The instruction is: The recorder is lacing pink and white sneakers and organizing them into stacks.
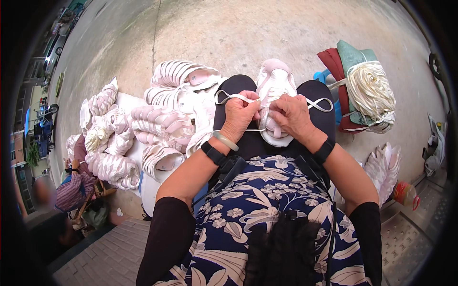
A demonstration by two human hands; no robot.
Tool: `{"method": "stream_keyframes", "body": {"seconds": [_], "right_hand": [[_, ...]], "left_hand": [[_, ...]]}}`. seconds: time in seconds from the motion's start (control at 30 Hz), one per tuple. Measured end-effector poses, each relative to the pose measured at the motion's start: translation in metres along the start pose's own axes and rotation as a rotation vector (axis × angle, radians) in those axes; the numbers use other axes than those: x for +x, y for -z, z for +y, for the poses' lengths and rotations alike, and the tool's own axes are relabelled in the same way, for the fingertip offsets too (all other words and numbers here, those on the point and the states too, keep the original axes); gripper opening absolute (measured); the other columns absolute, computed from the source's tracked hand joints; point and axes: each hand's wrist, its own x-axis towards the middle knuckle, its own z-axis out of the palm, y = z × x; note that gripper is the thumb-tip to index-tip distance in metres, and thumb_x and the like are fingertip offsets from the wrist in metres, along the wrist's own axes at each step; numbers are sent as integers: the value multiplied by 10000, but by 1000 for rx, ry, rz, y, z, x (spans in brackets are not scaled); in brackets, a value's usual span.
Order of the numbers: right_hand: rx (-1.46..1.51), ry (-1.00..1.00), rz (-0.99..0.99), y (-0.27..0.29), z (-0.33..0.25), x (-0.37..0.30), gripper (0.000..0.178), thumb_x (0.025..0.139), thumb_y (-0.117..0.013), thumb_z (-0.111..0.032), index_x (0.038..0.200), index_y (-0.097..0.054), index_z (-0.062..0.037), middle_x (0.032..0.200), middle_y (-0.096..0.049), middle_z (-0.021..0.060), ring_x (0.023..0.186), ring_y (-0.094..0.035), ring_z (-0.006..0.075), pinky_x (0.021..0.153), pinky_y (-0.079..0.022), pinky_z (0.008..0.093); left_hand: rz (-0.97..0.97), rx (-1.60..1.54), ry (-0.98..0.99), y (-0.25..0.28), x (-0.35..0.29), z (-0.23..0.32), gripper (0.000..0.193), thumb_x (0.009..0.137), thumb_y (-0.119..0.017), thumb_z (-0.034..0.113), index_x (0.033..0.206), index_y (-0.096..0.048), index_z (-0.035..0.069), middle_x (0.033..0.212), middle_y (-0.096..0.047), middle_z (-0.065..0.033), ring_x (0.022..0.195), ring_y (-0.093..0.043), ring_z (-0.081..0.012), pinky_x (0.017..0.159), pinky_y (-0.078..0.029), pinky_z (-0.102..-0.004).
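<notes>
A white and pink shoe upper [276, 75] rests on my lap between my black-clad knees, its toe pointing away from me. My left hand [240, 114] is closed in a pinch on a white shoelace [220, 97] at the left edge of the lacing; a loop of it curls out to the left. On the right side of the lacing, my right hand [292, 115] has its fingers curled together around the lace, and another loop sticks out beyond its knuckles. A length of lace also runs under my left hand towards the upper. My fingertips hide part of the eyelets.
Stacks of nested pink and white uppers [162, 126] crowd my left side. At the right, a thick bundle of white laces [371, 90] lies over green and red cloth. More uppers [383, 164] and a plastic jar [405, 194] stand lower right. Another person [76, 190] sits far left.
</notes>
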Motion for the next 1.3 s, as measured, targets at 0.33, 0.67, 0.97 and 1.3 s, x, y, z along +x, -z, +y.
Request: {"method": "stream_keyframes", "body": {"seconds": [0.33, 0.67, 0.97, 1.3], "right_hand": [[7, -136, 7, -10, 3, 5, 46, 731, -587, -149, 722, -577, -105, 713, -584, 52, 725, -560, 238, 770, -346, 408], [92, -284, -28, -7, 9, 10, 70, 728, -571, -168, 713, -569, -99, 598, -571, 55, 604, -561, 261, 710, -386, 380], [182, -321, 14, -12, 12, 13, 74, 683, -593, -184, 699, -595, -112, 578, -583, 26, 603, -588, 227, 669, -419, 371], [906, -696, 203, 0, 23, 19, 177, 808, -601, -189, 759, -620, -20, 630, -595, 34, 531, -534, 84, 482, -423, 227]], "left_hand": [[-21, 120, -72, 5, -1, -1, 143, 821, -588, 60, 944, -566, -10, 724, -582, -15, 554, -514, -42, 508, -432, -169], [-89, 114, -49, 2, 7, -5, 139, 815, -579, 48, 938, -568, -13, 718, -580, -11, 552, -508, -37, 501, -418, -162], [-110, 473, -182, 4, 13, -10, 133, 790, -556, 63, 910, -588, 17, 723, -554, 24, 564, -464, -19, 488, -386, -163], [-260, 580, -167, -2, 16, 6, 150, 779, -557, 47, 926, -553, 15, 669, -518, 41, 523, -432, -20, 461, -358, -158]]}}
